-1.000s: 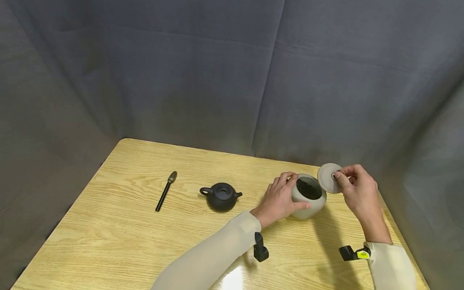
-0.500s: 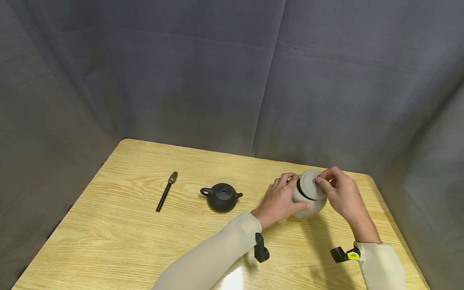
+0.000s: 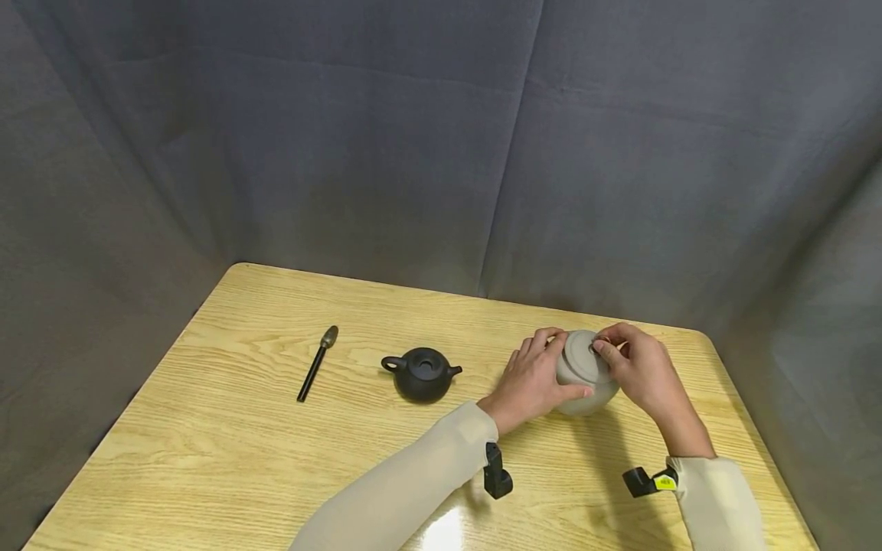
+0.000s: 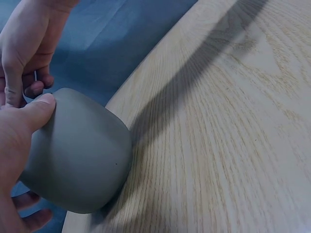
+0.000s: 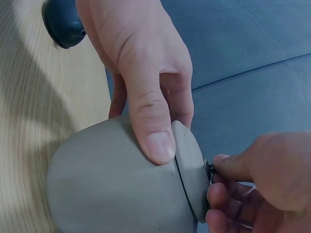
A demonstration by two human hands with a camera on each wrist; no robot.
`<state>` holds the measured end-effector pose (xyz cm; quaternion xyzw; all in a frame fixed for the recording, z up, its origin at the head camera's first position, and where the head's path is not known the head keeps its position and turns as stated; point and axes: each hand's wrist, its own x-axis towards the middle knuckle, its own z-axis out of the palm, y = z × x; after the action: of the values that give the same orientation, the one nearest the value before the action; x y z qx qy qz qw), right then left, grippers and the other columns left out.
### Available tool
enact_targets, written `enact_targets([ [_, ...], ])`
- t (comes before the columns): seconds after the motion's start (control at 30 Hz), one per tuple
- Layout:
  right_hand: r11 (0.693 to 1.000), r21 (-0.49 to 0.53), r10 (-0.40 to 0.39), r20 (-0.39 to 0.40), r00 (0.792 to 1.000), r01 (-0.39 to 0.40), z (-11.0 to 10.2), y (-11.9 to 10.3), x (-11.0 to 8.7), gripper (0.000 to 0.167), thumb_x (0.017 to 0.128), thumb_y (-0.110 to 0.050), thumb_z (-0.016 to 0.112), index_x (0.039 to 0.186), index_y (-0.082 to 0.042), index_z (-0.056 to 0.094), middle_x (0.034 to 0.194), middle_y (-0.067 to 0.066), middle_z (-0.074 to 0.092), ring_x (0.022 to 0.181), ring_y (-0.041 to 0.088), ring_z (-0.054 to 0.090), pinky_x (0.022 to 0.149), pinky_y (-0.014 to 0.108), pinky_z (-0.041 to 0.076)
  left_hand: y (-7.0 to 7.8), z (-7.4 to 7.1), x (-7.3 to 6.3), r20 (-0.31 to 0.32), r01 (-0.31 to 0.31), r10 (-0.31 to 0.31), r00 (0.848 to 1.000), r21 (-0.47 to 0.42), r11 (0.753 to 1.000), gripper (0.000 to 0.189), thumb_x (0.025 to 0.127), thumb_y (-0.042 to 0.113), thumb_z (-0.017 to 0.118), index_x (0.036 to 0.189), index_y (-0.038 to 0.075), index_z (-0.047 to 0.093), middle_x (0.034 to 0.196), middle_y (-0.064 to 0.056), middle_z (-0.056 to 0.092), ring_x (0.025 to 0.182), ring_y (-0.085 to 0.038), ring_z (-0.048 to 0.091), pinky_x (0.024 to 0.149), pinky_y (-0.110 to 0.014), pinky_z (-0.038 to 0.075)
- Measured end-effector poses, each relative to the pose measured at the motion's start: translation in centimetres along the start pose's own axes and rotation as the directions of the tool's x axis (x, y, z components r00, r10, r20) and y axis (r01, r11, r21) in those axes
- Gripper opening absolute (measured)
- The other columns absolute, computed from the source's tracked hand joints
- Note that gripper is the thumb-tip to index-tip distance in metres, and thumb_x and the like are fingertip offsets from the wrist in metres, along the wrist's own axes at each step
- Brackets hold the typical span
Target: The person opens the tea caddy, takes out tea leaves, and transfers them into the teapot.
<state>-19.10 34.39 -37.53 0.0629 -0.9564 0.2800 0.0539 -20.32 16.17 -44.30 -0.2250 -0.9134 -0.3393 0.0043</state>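
A rounded grey jar [image 3: 579, 398] stands at the right of the table, and its grey lid [image 3: 582, 356] sits over the mouth. In the right wrist view a thin dark line runs between the lid [image 5: 191, 170] and the jar [image 5: 121, 179]. My left hand [image 3: 534, 383] grips the jar's left side, thumb across the front. With thumb and fingers my right hand [image 3: 641, 367] pinches the small knob [image 5: 209, 167] on top of the lid. The jar's inside is hidden under the lid.
A small black teapot [image 3: 423, 375] stands left of the jar, spout towards it. Farther left lies a small scoop [image 3: 318, 363] with a black handle. The wooden table [image 3: 207, 428] ends at a grey curtain [image 3: 365, 153] behind.
My right hand has brought the lid leftward from beside the jar and lowered it over the mouth, covering the dark contents. The left hand has kept its grip on the jar.
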Motion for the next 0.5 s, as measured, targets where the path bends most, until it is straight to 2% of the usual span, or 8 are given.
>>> enact_targets([
  [0.2, 1.0, -0.027, -0.005, 0.0, 1.0, 0.005, 0.11, 0.23, -0.12, 0.025, 0.11, -0.016, 0.06, 0.123, 0.002, 0.071, 0.103, 0.018, 0.072, 0.071, 0.016, 0.054, 0.056, 0.026, 0.047, 0.05, 0.04, 0.1, 0.002, -0.001, 0.001, 1.0, -0.033, 0.999, 0.09, 0.091, 0.061, 0.079, 0.164, 0.024, 0.04, 0.165, 0.003, 0.042, 0.14, -0.019, 0.05, 0.115, -0.037, 0.047],
  [0.5, 0.989, -0.111, -0.097, -0.027, 0.995, 0.093, 0.63, 0.05, -0.18, 0.016, 0.106, -0.01, 0.065, 0.112, 0.002, 0.075, 0.104, 0.017, 0.068, 0.075, 0.018, 0.054, 0.06, 0.024, 0.045, -0.09, 0.14, 0.12, 0.003, 0.005, -0.004, 1.0, -0.068, 0.998, 0.09, 0.091, 0.059, 0.08, 0.163, 0.022, 0.041, 0.165, 0.002, 0.041, 0.143, -0.02, 0.049, 0.118, -0.037, 0.046],
])
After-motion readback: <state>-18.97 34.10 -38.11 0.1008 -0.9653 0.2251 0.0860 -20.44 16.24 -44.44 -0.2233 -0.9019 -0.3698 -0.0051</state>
